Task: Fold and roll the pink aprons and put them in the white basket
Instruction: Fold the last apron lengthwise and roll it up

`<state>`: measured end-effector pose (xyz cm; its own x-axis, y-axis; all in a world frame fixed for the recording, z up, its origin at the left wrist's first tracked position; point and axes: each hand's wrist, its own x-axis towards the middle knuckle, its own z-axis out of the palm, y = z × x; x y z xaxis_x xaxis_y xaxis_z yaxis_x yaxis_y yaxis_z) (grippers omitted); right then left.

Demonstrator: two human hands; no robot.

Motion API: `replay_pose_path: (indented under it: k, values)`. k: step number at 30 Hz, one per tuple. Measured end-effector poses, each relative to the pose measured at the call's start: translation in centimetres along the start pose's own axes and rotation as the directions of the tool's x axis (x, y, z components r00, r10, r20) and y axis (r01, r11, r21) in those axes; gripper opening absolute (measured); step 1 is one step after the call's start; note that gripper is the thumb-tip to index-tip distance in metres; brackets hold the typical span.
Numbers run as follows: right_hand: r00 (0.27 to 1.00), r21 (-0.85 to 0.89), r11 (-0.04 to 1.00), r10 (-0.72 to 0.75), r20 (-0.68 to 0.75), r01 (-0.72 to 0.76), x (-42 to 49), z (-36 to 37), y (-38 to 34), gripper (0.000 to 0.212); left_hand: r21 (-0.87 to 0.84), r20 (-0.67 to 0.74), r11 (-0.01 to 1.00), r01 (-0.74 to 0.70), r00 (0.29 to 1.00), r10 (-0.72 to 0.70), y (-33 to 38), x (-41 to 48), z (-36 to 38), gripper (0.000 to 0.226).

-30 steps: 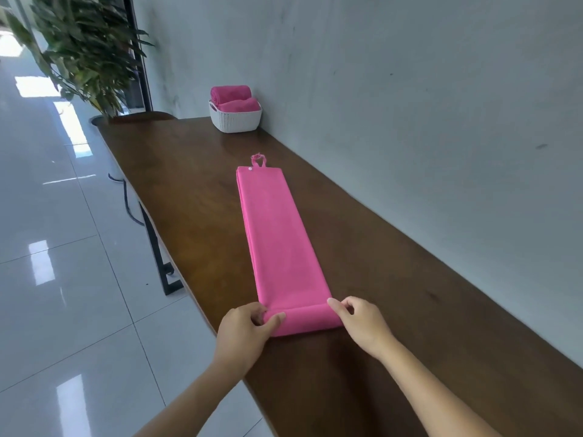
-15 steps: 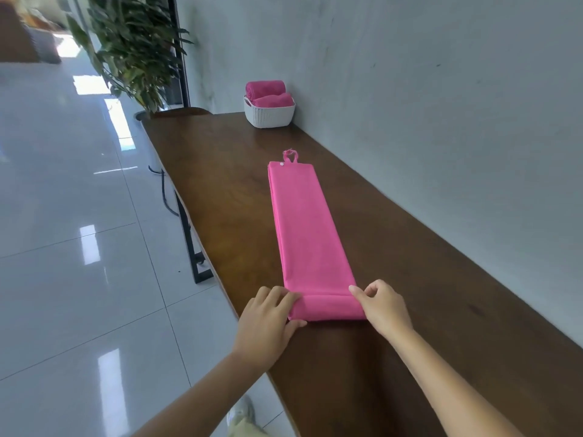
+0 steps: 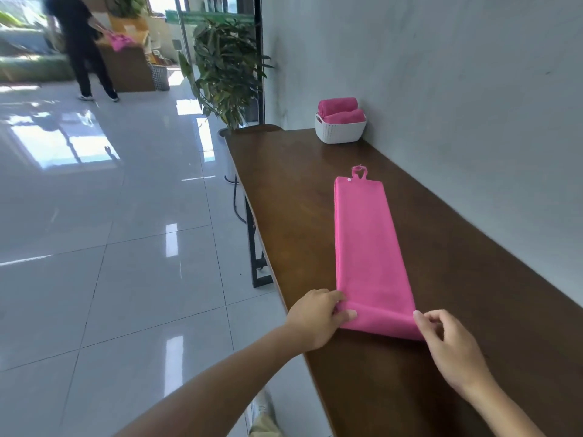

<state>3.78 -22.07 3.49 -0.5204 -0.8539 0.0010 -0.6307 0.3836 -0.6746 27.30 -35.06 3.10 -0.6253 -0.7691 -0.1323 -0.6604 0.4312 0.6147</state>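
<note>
the pink apron (image 3: 366,241) lies on the tabletop (image 3: 299,216) as one long narrow folded strip running straight away from the hands. its near end is turned over into a first low roll between them. the left hand (image 3: 318,313) grips the roll's left end, fingers curled over it and thumb laid on top. the right hand (image 3: 448,342) meets the right end with thumb and forefinger drawn together. it looks like a pinch on the cloth's edge, though the fold partly hides the fingertips.

what could go wrong from here: the roll is shallow and loose, and its right end sits a little nearer the person than its left. if one hand runs ahead, the roll may go crooked and end up cone-shaped. the left hand is right at the tabletop's open edge, so a sideways drift could drag the strip off it. at the strip's end farthest from the hands, the hanging loop (image 3: 359,171) may flap free when the roll reaches it.

well beyond the hands, past the loop and against the wall (image 3: 441,89), the white basket (image 3: 339,134) holds two rolled aprons (image 3: 337,105), one stacked on the other and rising above the rim. room for a third looks tight, so it may have to perch on top and could tumble out.
</note>
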Motion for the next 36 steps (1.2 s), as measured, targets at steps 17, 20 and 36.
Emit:
replay_pose_path:
  k: [17, 20, 36]
  values:
    - [0.963, -0.221, 0.968, 0.164, 0.212, -0.116, 3.2, 1.8, -3.3, 0.065, -0.046, -0.255, 0.986, 0.162, 0.952, -0.168, -1.7, 1.4, -2.2, 0.032]
    - [0.956, -0.262, 0.956, 0.191, 0.22, -0.131, 4.4, 2.1, -3.8, 0.07, 0.023, -0.304, 0.999, -0.034, 0.952, 0.039, -1.9, 1.3, -2.1, 0.02]
    - [0.981, -0.236, 0.953, -0.171, 0.095, 0.189, 4.1, 2.8, -3.7, 0.039, -0.022, -0.104, 0.998, 0.061, 0.993, -0.063, -2.9, 3.0, -3.0, 0.039]
